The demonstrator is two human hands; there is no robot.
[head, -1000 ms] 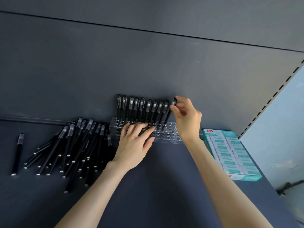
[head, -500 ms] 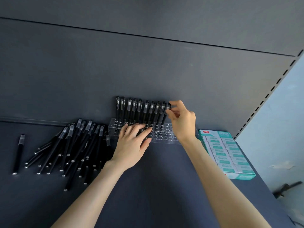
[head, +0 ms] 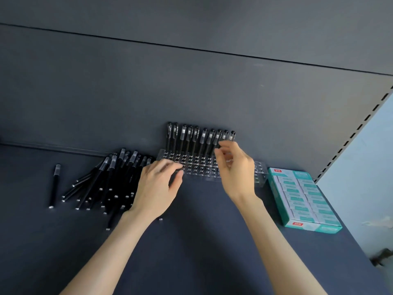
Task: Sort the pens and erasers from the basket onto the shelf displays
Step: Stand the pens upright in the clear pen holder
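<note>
A clear pen holder [head: 201,169] with many holes stands against the back panel. Several black pens [head: 192,138] stand upright in its back row. My right hand [head: 237,173] hovers over the holder's right half, fingers loosely apart just below the cap of the rightmost standing pen [head: 232,135], gripping nothing. My left hand [head: 156,188] rests palm down on the holder's front left corner, fingers bent. A pile of loose black pens [head: 110,179] lies to the left. A teal box of erasers [head: 302,199] lies at the right.
One stray pen [head: 54,184] lies alone at the far left of the dark shelf [head: 202,248]. A slotted upright [head: 350,137] marks the shelf's right end, with a pale wall beyond. No basket is in view.
My right hand set the pen into the back row at the right end, let go of its cap and dropped slightly lower. My left hand stayed on the holder.
</note>
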